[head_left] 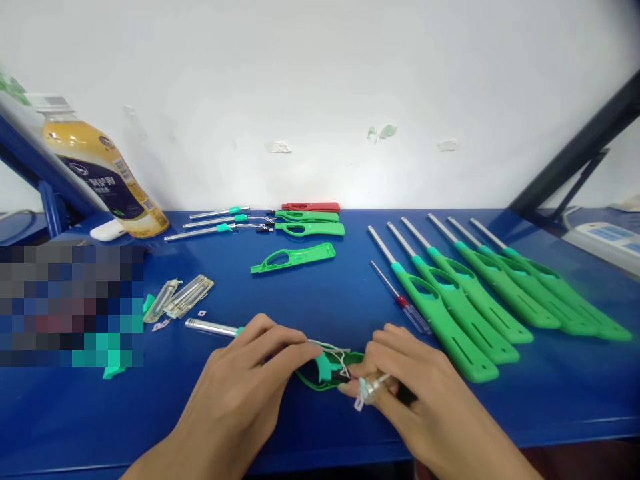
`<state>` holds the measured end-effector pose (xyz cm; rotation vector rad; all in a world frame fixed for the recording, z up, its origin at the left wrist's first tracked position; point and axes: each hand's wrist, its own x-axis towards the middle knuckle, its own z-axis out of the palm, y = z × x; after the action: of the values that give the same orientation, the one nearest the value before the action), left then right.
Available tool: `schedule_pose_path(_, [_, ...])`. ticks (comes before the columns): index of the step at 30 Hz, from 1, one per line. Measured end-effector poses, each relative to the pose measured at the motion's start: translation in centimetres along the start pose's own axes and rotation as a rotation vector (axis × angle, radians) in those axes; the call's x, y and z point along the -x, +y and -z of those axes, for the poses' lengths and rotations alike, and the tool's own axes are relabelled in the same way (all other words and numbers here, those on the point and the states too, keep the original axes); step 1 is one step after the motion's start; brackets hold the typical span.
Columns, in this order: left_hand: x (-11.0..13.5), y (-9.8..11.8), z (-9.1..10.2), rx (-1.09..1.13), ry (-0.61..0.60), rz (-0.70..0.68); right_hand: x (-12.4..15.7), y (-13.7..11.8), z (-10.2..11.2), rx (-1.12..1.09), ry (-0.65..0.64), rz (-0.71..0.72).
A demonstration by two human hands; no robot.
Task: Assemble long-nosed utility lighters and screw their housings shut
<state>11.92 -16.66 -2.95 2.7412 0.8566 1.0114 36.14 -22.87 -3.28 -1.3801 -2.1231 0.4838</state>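
In front of me lies an opened gas lighter: a green housing half [311, 383] with a silver tube [213, 327], a teal trigger [326, 367] and thin white wires [344, 362]. My left hand [245, 377] is closed over the tube end of the housing, its fingertips at the trigger. My right hand [415, 380] is closed at the handle end. From its fingers sticks the metal valve end of a clear fuel tank [370, 389], with a small pale tag on it. Most of the tank and handle are hidden by my fingers.
Several assembled green lighters [445, 320] lie at right, beside a screwdriver [403, 301]. Clear fuel tanks [190, 297] lie at left. Behind are a loose green half [295, 257], tubes with housings [310, 229] and a yellow bottle [105, 173] leaning near the wall.
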Motion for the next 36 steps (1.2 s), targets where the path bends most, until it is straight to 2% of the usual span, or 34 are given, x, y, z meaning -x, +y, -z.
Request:
schedule_pose_path(5, [-0.41, 0.15, -0.01, 0.012, -0.002, 0.026, 0.4, 0.15, -0.29, 0.046, -0.001, 0.028])
schedule_pose_path(11, [-0.6, 0.01, -0.18, 0.002, 0.006, -0.015, 0.44, 0.17, -0.29, 0.092, 0.03, 0.062])
schedule_pose_path(24, [-0.3, 0.14, -0.16, -0.03, -0.031, 0.023, 0.61, -0.15, 0.0, 0.067, -0.026, -0.003])
schedule_pose_path(36, [-0.1, 0.1, -0.16, -0.019, -0.02, 0.005, 0.57, -0.49, 0.12, 0.088, 0.068, 0.014])
